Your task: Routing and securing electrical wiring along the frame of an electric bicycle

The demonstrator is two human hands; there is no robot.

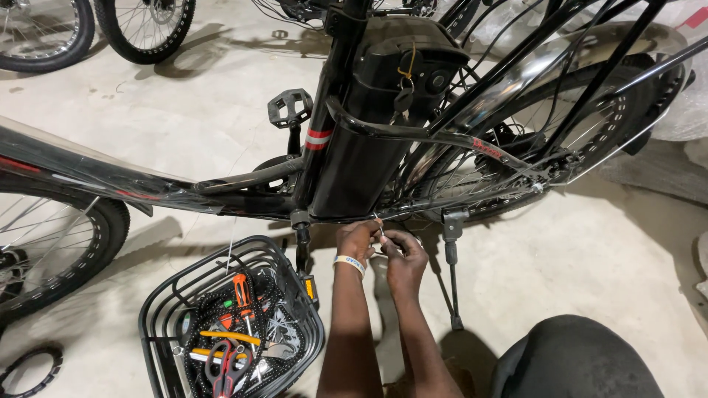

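Left hand (357, 239) and right hand (404, 254) are both pinching a thin cable (378, 223) under the bicycle frame (221, 183), right of the tool basket (158, 295).

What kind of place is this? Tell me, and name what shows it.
Probably a bicycle workshop or garage: a black bicycle stands on its kickstand on a bare concrete floor, other bicycle wheels stand nearby, and a wire basket holds hand tools.

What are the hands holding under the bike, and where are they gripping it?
Both hands, left hand and right hand, pinch a thin cable near its lower end, beneath the bicycle frame.
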